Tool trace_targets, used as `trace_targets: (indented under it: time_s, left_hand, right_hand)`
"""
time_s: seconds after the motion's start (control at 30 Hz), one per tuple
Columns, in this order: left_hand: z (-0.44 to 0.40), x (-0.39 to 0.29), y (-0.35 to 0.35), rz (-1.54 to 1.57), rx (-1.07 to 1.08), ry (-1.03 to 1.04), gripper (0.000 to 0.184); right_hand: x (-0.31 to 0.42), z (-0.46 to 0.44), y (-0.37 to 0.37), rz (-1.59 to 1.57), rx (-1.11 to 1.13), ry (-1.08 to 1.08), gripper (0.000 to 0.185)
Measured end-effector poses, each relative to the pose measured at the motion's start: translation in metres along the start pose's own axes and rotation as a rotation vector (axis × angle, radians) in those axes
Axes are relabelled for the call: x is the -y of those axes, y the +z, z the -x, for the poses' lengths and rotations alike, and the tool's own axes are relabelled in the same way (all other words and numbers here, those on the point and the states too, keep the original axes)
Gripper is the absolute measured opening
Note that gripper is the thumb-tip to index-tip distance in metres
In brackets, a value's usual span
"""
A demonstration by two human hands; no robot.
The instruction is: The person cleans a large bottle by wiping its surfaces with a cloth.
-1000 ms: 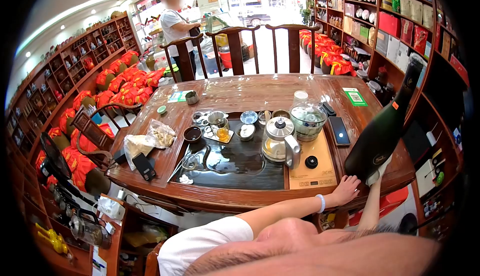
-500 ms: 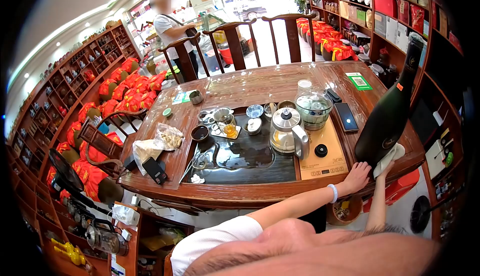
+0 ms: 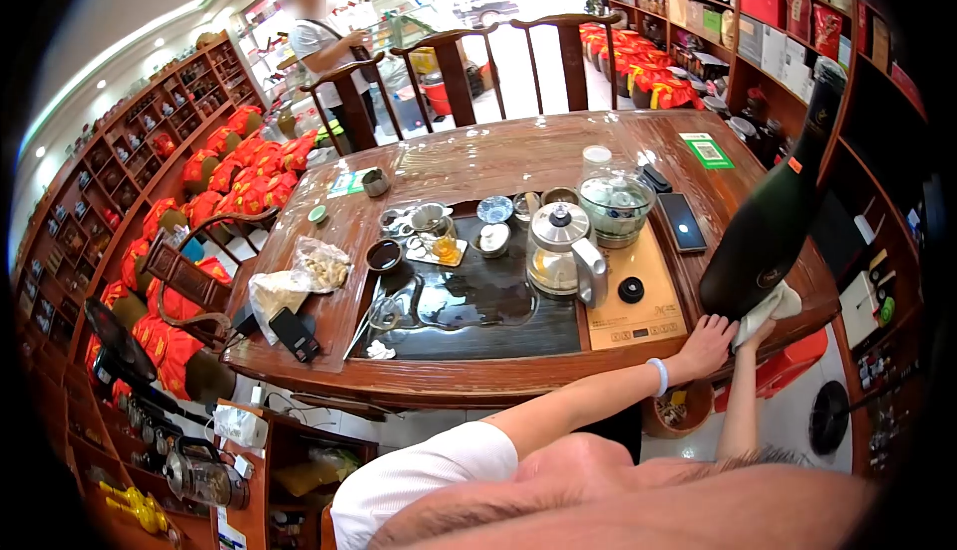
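One hard push could have toppled the near-right bottle (image 3: 766, 223); the right hand (image 3: 759, 333) clutched a cloth (image 3: 781, 303), the left hand (image 3: 707, 344) lay spread.

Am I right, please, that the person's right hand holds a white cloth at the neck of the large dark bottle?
Not the neck: the head view shows the right hand holding the white cloth at the base of the large dark bottle.

The left arm (image 3: 588, 399) slants rightward, its left hand (image 3: 706, 344) palm down, fingers extended, near the right hand (image 3: 759, 333)
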State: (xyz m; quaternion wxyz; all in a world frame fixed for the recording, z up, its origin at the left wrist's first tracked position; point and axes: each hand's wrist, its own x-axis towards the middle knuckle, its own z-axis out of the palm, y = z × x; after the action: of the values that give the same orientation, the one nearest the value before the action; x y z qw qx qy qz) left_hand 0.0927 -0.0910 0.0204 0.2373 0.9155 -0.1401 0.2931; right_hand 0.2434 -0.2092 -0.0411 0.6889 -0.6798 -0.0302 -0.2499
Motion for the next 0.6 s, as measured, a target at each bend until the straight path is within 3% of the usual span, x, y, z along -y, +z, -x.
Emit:
trace_targets:
  time_s: [0.07, 0.13, 0.23, 0.4, 0.6]
  left_hand:
    - [-0.001, 0.0, 0.001, -0.022, 0.004, 0.006, 0.05]
    - [-0.001, 0.001, 0.001, -0.032, 0.015, 0.014, 0.05]
    - [0.0, 0.003, 0.004, -0.016, -0.012, 0.027, 0.049]
    - [0.001, 0.003, 0.003, -0.014, -0.003, 0.038, 0.049]
    - [0.0, 0.004, 0.004, -0.006, 0.0, 0.037, 0.045]
  right_hand:
    - [-0.008, 0.0, 0.001, 0.099, -0.04, 0.235, 0.042]
    - [-0.049, -0.006, 0.0, -0.117, -0.101, 0.205, 0.047]
    - [-0.023, -0.001, 0.005, -0.166, -0.141, 0.236, 0.055]
    - [-0.015, -0.001, 0.001, 0.162, -0.094, 0.061, 0.065]
    - [-0.009, 0.0, 0.006, 0.079, -0.127, 0.108, 0.066]
